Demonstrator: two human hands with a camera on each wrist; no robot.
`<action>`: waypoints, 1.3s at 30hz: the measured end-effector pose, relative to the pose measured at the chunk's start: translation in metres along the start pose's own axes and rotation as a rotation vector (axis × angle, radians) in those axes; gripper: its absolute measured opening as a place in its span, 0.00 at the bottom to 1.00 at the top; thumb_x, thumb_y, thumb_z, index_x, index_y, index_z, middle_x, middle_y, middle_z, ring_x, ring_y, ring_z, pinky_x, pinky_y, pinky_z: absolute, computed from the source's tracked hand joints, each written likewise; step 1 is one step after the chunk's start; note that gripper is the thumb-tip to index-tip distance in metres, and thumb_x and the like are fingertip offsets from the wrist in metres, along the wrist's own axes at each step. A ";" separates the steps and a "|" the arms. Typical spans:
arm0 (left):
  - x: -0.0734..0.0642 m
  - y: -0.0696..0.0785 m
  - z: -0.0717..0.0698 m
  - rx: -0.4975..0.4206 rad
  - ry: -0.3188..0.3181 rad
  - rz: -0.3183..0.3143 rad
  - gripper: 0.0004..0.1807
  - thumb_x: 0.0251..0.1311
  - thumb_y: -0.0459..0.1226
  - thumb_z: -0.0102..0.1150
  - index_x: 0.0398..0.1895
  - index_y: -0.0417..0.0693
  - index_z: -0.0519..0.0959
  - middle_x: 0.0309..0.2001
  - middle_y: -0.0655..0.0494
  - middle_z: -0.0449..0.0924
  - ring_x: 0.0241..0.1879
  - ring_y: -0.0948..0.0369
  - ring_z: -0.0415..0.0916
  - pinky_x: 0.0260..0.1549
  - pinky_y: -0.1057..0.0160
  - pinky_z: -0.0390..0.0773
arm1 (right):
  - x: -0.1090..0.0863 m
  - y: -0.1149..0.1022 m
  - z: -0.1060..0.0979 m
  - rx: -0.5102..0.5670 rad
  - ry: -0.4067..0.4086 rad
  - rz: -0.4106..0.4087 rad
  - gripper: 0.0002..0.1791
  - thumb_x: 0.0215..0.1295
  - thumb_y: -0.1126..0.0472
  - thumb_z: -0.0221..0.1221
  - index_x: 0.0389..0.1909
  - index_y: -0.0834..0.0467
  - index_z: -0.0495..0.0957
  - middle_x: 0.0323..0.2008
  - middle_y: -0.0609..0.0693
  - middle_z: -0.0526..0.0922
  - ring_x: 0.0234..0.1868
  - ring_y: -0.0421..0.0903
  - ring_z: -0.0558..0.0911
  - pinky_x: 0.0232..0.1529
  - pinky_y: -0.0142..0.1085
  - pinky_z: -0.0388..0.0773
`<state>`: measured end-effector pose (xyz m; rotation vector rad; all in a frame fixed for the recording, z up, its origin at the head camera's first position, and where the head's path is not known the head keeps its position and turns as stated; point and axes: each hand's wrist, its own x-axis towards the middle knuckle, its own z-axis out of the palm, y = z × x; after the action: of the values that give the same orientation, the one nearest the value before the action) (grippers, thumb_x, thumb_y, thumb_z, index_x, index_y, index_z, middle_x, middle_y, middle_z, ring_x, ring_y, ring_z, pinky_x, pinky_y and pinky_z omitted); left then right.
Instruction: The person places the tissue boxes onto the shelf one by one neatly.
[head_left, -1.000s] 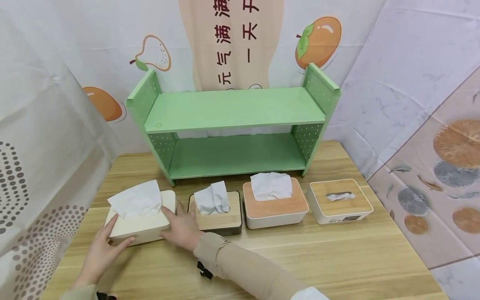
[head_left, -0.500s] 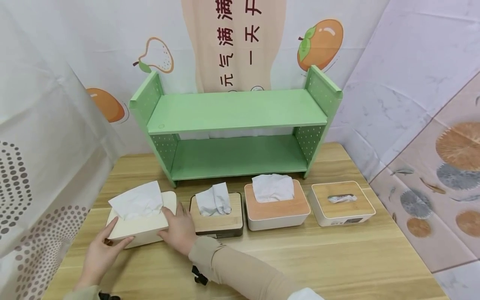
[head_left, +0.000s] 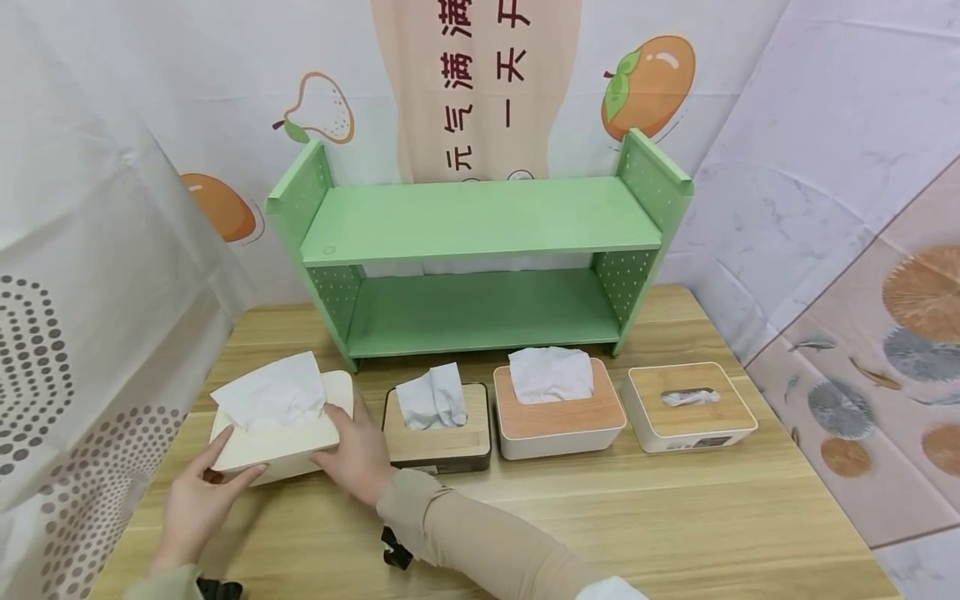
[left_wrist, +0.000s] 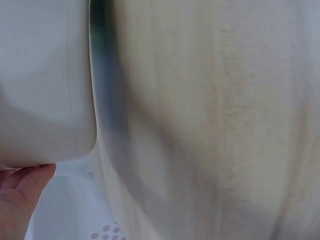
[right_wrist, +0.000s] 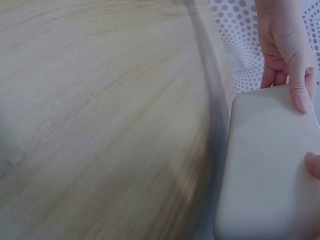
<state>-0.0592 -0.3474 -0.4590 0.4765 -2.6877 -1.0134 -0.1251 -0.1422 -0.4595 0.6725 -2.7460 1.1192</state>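
Note:
A cream tissue box [head_left: 300, 437] with a white tissue [head_left: 273, 392] sticking out of its top is at the left end of a row. My left hand [head_left: 197, 504] grips its left end, thumb on the front face. At the opposite end my right hand [head_left: 358, 454] holds it, thumb on the front; its other fingers are partly hidden behind the box. In the left wrist view, left-hand fingers [left_wrist: 30, 187] lie under the box's end. The right wrist view shows the box's plain front [right_wrist: 270, 165] and my right thumb [right_wrist: 313, 165] on it.
Right of it stand a black-sided tissue box [head_left: 438, 446] with a wooden lid, a white one with an orange-brown lid [head_left: 558, 417], and a white one with a bamboo lid [head_left: 690, 408]. A green two-tier shelf [head_left: 480, 221] stands behind on the wooden table [head_left: 675, 517].
Both hands keep their hold on the cream tissue box. It has risen slightly and shifted a little left relative to the other boxes. The head view has swung slightly left.

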 end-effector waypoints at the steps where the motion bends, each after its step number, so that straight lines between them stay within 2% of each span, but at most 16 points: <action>1: 0.000 0.001 -0.001 -0.003 -0.001 -0.007 0.44 0.51 0.45 0.70 0.70 0.45 0.61 0.63 0.29 0.65 0.38 0.62 0.78 0.23 0.85 0.62 | 0.000 0.000 -0.001 0.009 0.005 0.001 0.35 0.51 0.48 0.70 0.61 0.49 0.71 0.64 0.66 0.66 0.56 0.53 0.78 0.51 0.31 0.76; 3: 0.001 0.003 -0.002 -0.013 0.003 -0.019 0.44 0.51 0.45 0.70 0.70 0.46 0.61 0.64 0.30 0.64 0.51 0.49 0.76 0.28 0.91 0.59 | 0.001 -0.001 -0.002 0.030 0.018 -0.008 0.35 0.50 0.48 0.70 0.61 0.49 0.72 0.65 0.66 0.66 0.56 0.53 0.78 0.52 0.31 0.76; 5: 0.001 0.005 -0.004 -0.032 0.022 -0.019 0.44 0.50 0.44 0.71 0.70 0.46 0.62 0.63 0.30 0.65 0.54 0.54 0.76 0.30 0.93 0.57 | 0.003 -0.001 -0.005 0.045 0.030 -0.013 0.35 0.50 0.48 0.70 0.61 0.48 0.72 0.65 0.66 0.66 0.56 0.53 0.78 0.52 0.32 0.76; 6: 0.001 0.007 -0.004 -0.041 0.036 -0.010 0.44 0.49 0.44 0.72 0.69 0.46 0.63 0.62 0.29 0.65 0.50 0.65 0.77 0.30 0.92 0.58 | 0.003 -0.001 -0.006 0.054 0.034 -0.016 0.35 0.50 0.48 0.70 0.61 0.48 0.72 0.64 0.66 0.66 0.56 0.52 0.78 0.52 0.32 0.76; 8: 0.002 0.009 -0.005 -0.063 0.064 0.010 0.43 0.47 0.42 0.73 0.68 0.46 0.64 0.61 0.28 0.67 0.43 0.85 0.70 0.31 0.92 0.59 | 0.004 -0.001 -0.009 0.064 0.041 -0.017 0.35 0.50 0.47 0.70 0.61 0.47 0.72 0.64 0.67 0.67 0.55 0.52 0.78 0.52 0.32 0.76; 10: 0.002 0.012 -0.006 -0.077 0.082 0.026 0.43 0.46 0.41 0.74 0.68 0.46 0.65 0.60 0.30 0.68 0.37 0.94 0.58 0.32 0.92 0.60 | 0.004 -0.002 -0.013 0.079 0.041 -0.010 0.35 0.50 0.46 0.70 0.61 0.47 0.72 0.65 0.67 0.65 0.56 0.52 0.78 0.52 0.32 0.76; 12: 0.001 0.014 -0.008 -0.072 0.084 0.033 0.43 0.47 0.41 0.73 0.68 0.45 0.65 0.61 0.31 0.68 0.40 0.91 0.63 0.32 0.92 0.60 | 0.005 -0.003 -0.016 0.088 0.043 -0.012 0.36 0.50 0.46 0.70 0.61 0.46 0.72 0.66 0.66 0.64 0.56 0.51 0.78 0.52 0.32 0.76; 15: 0.000 0.018 -0.010 -0.074 0.101 0.031 0.43 0.47 0.40 0.73 0.68 0.45 0.65 0.59 0.29 0.69 0.39 0.90 0.65 0.31 0.92 0.61 | 0.006 -0.006 -0.022 0.090 0.053 -0.021 0.36 0.50 0.44 0.70 0.61 0.46 0.72 0.68 0.64 0.62 0.54 0.50 0.79 0.51 0.31 0.76; 18: 0.000 0.024 -0.012 -0.097 0.123 0.036 0.43 0.46 0.39 0.74 0.67 0.43 0.66 0.56 0.25 0.70 0.35 0.92 0.63 0.31 0.92 0.60 | 0.009 -0.008 -0.030 0.070 0.067 -0.041 0.35 0.50 0.43 0.69 0.61 0.45 0.72 0.67 0.65 0.63 0.52 0.49 0.81 0.48 0.31 0.77; 19: 0.000 0.026 -0.013 -0.107 0.134 0.038 0.42 0.45 0.38 0.74 0.67 0.43 0.66 0.54 0.24 0.71 0.34 0.95 0.56 0.31 0.92 0.61 | 0.009 -0.009 -0.033 0.067 0.070 -0.046 0.36 0.50 0.43 0.69 0.61 0.46 0.72 0.67 0.65 0.63 0.50 0.49 0.82 0.47 0.31 0.78; 20: 0.000 0.029 -0.013 -0.107 0.142 0.040 0.42 0.45 0.38 0.74 0.66 0.43 0.67 0.55 0.24 0.71 0.34 0.95 0.56 0.31 0.92 0.60 | 0.010 -0.010 -0.036 0.064 0.073 -0.050 0.36 0.50 0.42 0.69 0.61 0.46 0.72 0.66 0.65 0.64 0.49 0.48 0.82 0.46 0.31 0.78; 25: 0.000 0.042 -0.015 -0.121 0.175 0.029 0.42 0.43 0.37 0.76 0.65 0.46 0.69 0.58 0.28 0.71 0.35 0.94 0.59 0.33 0.92 0.61 | 0.011 -0.011 -0.051 0.055 0.105 -0.076 0.36 0.47 0.41 0.70 0.59 0.47 0.74 0.65 0.66 0.66 0.44 0.48 0.84 0.46 0.37 0.79; 29: -0.001 0.054 -0.015 -0.125 0.210 0.020 0.42 0.41 0.37 0.77 0.64 0.48 0.70 0.57 0.30 0.72 0.35 0.93 0.60 0.33 0.92 0.61 | 0.013 -0.011 -0.063 0.030 0.142 -0.109 0.36 0.46 0.41 0.71 0.58 0.48 0.76 0.63 0.65 0.69 0.40 0.46 0.85 0.44 0.36 0.79; 32: -0.002 0.063 -0.014 -0.121 0.262 0.069 0.41 0.38 0.34 0.78 0.62 0.45 0.73 0.52 0.30 0.76 0.33 0.95 0.59 0.31 0.91 0.62 | 0.015 -0.009 -0.072 0.019 0.152 -0.123 0.36 0.46 0.41 0.71 0.58 0.49 0.76 0.61 0.66 0.70 0.40 0.48 0.86 0.42 0.33 0.80; 38: -0.002 0.077 -0.010 -0.177 0.324 0.189 0.40 0.34 0.29 0.78 0.59 0.40 0.74 0.48 0.27 0.77 0.35 0.95 0.61 0.34 0.91 0.63 | 0.017 -0.004 -0.087 0.016 0.176 -0.155 0.36 0.46 0.41 0.71 0.58 0.49 0.76 0.58 0.58 0.76 0.53 0.51 0.81 0.40 0.30 0.80; 39: -0.002 0.080 -0.009 -0.178 0.333 0.208 0.40 0.33 0.28 0.78 0.58 0.40 0.75 0.49 0.32 0.78 0.35 0.94 0.62 0.34 0.91 0.64 | 0.017 -0.004 -0.090 0.021 0.182 -0.160 0.36 0.46 0.42 0.71 0.58 0.49 0.76 0.58 0.57 0.77 0.55 0.51 0.80 0.38 0.29 0.79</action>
<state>-0.0718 -0.2959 -0.3987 0.2933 -2.2753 -1.0021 -0.1450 -0.0889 -0.3879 0.7389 -2.4847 1.1155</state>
